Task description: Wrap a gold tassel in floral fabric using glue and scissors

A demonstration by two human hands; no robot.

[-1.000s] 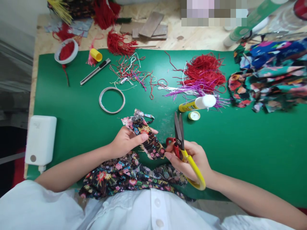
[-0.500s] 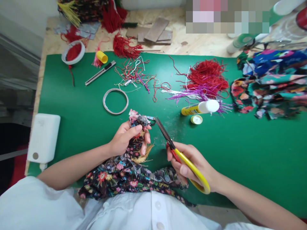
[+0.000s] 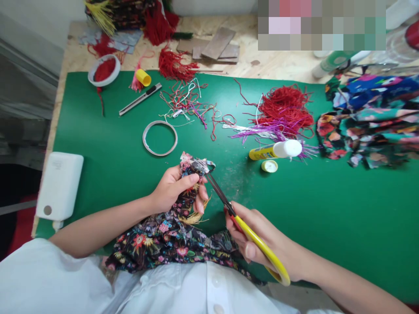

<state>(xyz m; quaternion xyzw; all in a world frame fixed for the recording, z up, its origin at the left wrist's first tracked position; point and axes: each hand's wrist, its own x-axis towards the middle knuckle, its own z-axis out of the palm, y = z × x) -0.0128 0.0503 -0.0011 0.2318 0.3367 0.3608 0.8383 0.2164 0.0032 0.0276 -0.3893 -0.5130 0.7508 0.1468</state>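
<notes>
My left hand (image 3: 175, 190) is closed around a bunched piece of dark floral fabric (image 3: 170, 235), holding its top end up off the green mat (image 3: 327, 196). A tuft of yellow fringe (image 3: 196, 216) pokes out below my fingers. My right hand (image 3: 262, 242) grips yellow-handled scissors (image 3: 252, 233). Their blades point up and left, with the tips touching the fabric's top end beside my left fingertips. The rest of the fabric trails down to my lap.
On the mat lie a metal ring (image 3: 160, 138), a glue stick (image 3: 275, 150) with its cap (image 3: 269, 165), a utility knife (image 3: 140, 99), loose threads, a red thread heap (image 3: 284, 107) and colourful fabric (image 3: 369, 117) at the right. A white box (image 3: 59, 185) sits at the left edge.
The scissors swung from pointing straight up to pointing up-left, and their tips reached the fabric's top. My left hand turned the fabric piece upright and bunched it.
</notes>
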